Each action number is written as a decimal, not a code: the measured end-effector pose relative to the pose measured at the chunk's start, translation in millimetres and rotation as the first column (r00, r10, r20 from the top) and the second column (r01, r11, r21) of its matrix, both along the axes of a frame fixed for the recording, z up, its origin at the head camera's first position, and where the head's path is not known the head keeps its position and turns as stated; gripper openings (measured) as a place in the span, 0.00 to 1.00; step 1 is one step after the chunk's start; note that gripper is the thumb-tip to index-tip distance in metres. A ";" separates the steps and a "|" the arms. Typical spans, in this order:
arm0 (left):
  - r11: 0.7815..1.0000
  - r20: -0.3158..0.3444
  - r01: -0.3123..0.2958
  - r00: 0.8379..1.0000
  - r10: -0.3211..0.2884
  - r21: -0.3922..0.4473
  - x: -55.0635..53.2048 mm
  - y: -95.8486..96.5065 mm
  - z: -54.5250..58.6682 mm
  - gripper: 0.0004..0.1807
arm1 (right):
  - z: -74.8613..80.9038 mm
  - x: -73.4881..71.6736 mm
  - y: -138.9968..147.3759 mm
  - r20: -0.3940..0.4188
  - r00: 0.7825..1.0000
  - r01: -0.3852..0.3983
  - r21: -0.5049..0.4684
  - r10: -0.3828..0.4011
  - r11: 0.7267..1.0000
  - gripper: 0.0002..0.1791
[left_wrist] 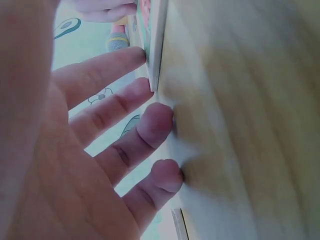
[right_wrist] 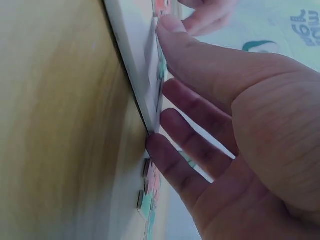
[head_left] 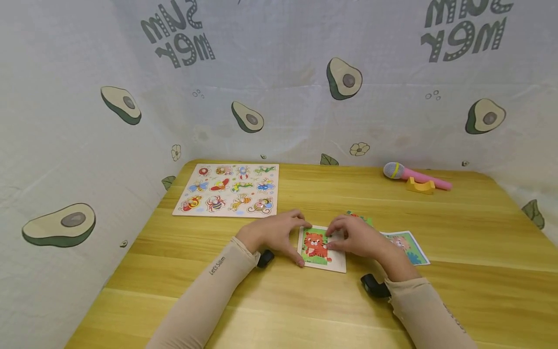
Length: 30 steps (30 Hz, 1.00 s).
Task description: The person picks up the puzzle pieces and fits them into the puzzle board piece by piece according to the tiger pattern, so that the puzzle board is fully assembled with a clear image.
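A small tiger jigsaw puzzle (head_left: pixel 315 245) lies in a pale puzzle board (head_left: pixel 337 264), with a bare strip along its right side. My left hand (head_left: pixel 278 233) holds the board's left side, index fingertip at the far corner and thumb near the front corner; its lower fingertips touch the table in the left wrist view. Over the right part of the board, my right hand (head_left: pixel 358 236) pinches a puzzle piece at the picture's right edge between thumb and fingertips. Those fingers largely hide the piece. In the right wrist view, the right thumb (right_wrist: pixel 172 27) bears on the picture side.
Loose puzzle pieces (head_left: pixel 361 218) lie behind my right hand. A picture card (head_left: pixel 407 247) sits to its right, partly covered. An insect peg puzzle (head_left: pixel 226 190) lies at the back left. At the back right, a pink toy microphone (head_left: pixel 420 176) is beside a yellow arched block (head_left: pixel 420 186).
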<state>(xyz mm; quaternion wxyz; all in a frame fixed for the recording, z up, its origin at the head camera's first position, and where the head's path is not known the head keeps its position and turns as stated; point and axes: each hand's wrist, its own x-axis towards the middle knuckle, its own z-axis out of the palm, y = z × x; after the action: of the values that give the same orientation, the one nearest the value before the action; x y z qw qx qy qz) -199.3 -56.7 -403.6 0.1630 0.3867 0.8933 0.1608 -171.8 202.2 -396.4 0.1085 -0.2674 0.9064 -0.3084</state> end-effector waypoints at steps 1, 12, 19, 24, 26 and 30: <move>1.000 0.004 0.005 1.000 -0.005 -0.003 -0.3 0.1 -0.6 0.56 | -0.2 -0.3 1.7 0.006 1.000 0.006 -0.015 -0.006 1.000 0.08; 1.000 0.003 0.002 1.000 -0.002 -0.019 -0.4 0.6 0.0 0.56 | 11.5 -7.5 47.9 -0.045 0.961 0.272 -0.028 -0.273 0.962 0.15; 1.000 0.021 -0.007 1.000 0.008 -0.016 -0.1 -1.0 0.3 0.56 | 7.1 -10.6 60.8 0.006 0.960 0.280 0.049 -0.281 0.959 0.21; 1.000 0.028 -0.003 1.000 0.004 -0.012 0.0 -1.0 0.8 0.55 | 3.5 -10.6 58.6 -0.025 0.960 0.281 0.087 -0.280 0.956 0.22; 1.000 0.031 0.000 1.000 0.001 -0.008 -0.1 -1.0 0.8 0.55 | 1.9 -10.5 57.0 -0.024 0.960 0.281 0.097 -0.280 0.955 0.23; 1.000 0.030 0.004 1.000 -0.003 -0.005 -0.5 -0.9 0.7 0.55 | -0.1 -10.3 57.6 -0.015 0.963 0.268 0.091 -0.267 0.959 0.23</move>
<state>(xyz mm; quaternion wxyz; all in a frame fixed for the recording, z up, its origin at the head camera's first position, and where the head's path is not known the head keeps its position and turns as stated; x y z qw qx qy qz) -199.7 -57.6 -402.9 0.1776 0.3855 0.8905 0.1640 -182.1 259.8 -396.4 0.0769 -0.1376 0.9476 -0.2777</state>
